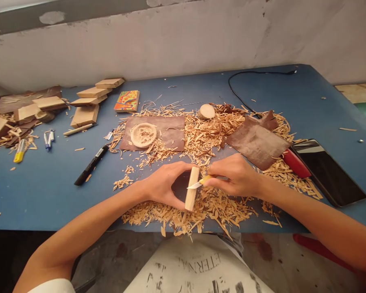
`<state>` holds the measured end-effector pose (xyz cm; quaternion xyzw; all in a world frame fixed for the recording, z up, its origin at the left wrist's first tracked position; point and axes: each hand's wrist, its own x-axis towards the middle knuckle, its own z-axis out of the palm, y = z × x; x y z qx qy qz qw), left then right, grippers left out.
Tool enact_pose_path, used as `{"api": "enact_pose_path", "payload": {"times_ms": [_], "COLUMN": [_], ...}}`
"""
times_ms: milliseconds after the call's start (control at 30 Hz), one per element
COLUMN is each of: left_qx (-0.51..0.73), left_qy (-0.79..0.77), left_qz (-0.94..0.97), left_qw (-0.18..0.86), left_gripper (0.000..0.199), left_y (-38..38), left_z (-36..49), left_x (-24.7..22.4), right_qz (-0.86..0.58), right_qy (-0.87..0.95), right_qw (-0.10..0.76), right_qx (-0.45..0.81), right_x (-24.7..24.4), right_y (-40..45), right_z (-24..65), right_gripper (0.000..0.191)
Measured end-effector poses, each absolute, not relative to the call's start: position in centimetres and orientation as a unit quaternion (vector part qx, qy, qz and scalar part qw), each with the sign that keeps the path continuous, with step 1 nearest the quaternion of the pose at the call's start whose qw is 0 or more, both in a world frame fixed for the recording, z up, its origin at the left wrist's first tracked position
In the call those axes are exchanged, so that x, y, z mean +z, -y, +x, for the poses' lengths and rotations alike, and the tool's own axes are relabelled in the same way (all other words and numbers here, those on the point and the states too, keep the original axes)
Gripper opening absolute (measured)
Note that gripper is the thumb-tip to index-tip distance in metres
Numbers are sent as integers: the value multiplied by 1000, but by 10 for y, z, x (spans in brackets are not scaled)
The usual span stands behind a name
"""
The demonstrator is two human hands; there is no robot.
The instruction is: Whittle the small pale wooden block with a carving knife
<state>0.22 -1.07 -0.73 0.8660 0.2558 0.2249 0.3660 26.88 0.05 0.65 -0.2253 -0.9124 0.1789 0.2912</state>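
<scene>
Between the thumb and fingers of my left hand is a small pale wooden block, held by its two ends and tilted slightly. My right hand is closed around a yellow-handled knife. The knife's blade lies against the block's right side and upper face, near its middle. Curled wood shavings lie beneath and around both hands. Behind them, a round carved wooden piece rests on a brown sheet.
A black marker, a yellow cutter and wooden blocks are on the left. A patterned box and a round wood slice sit farther back. A phone lies right, near a red object and black cable.
</scene>
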Motion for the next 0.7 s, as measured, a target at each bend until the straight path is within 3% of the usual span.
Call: {"api": "enact_pose_path", "payload": {"times_ms": [233,700], "left_qx": [221,232], "left_qy": [-260,-261], "left_qz": [868,863], "left_qw": [360,365], "left_gripper": [93,92], "left_y": [11,9], "left_z": [2,2], "left_x": [-8,-6], "right_qz": [-253,-251], "right_qy": [904,916], "right_qw": [263,284], "right_qx": [225,133], "right_x": [6,8], "right_y": [0,-6], "right_z": [266,270], "right_gripper": [44,44]}}
